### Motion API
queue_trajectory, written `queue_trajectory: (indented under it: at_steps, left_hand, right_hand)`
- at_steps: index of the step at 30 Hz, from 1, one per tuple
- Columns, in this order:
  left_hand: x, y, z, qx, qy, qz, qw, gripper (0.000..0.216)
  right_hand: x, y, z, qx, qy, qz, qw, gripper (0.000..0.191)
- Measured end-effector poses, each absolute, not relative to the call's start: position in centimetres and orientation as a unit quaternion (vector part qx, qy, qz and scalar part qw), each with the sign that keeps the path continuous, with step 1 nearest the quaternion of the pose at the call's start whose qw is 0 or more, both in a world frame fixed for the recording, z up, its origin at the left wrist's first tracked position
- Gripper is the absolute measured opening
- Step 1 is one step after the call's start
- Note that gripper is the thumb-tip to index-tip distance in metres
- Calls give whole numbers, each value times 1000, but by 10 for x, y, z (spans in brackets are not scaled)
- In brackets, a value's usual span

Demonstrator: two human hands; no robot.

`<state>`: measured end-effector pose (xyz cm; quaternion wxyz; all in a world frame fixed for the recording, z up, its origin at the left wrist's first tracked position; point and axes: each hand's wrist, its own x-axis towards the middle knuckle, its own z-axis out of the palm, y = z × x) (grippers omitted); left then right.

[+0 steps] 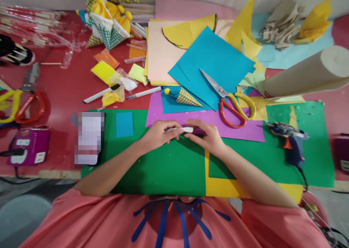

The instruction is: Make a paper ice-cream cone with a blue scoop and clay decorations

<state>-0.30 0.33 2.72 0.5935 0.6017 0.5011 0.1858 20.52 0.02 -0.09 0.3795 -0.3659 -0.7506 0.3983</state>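
A small white roll of what looks like modelling clay (188, 129) lies level between my two hands, above the green sheet. My left hand (161, 132) pinches its left part between thumb and fingers. Around its right end curve the thumb and fingers of my right hand (207, 136), the fingertips at its edges. Just behind the hands sits a little paper cone with a yellow grid pattern, blue top and yellow ball (188, 97). Scissors with red and yellow handles (231, 104) rest open-bladed on blue paper (209, 59) and purple paper (240, 130).
A glue gun (295, 146) lies on the green sheet (163, 168) at right, near a big paper roll (302, 73). At left are a phone (89, 137), a purple power socket (29, 146) and more scissors (29, 95). Markers and clay packets (105, 73) lie behind.
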Motion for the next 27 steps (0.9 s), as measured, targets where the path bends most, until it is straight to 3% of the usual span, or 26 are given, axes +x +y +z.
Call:
queue_trajectory:
  at_steps: [4, 10, 13, 16, 21, 27]
  left_hand:
    - [-3, 3, 27, 605, 494, 177, 599, 31]
    - [-2, 2, 26, 615, 496, 178, 586, 30]
    - [-3, 2, 26, 615, 498, 177, 585, 30]
    - [-3, 2, 26, 612, 496, 181, 589, 31]
    - [-3, 3, 25, 625, 490, 171, 583, 33]
    - [-2, 2, 26, 635, 496, 172, 566, 26]
  right_hand:
    - [206, 1, -1, -344, -765, 387, 383, 17]
    - [207, 0, 1, -353, -770, 387, 364, 14]
    - [207, 0, 0, -352, -760, 404, 367, 20]
    - [206, 0, -1, -356, -747, 420, 373, 42]
    - [205, 1, 0, -341, -769, 403, 359, 17]
    - [207, 0, 0, -366, -763, 393, 360, 17]
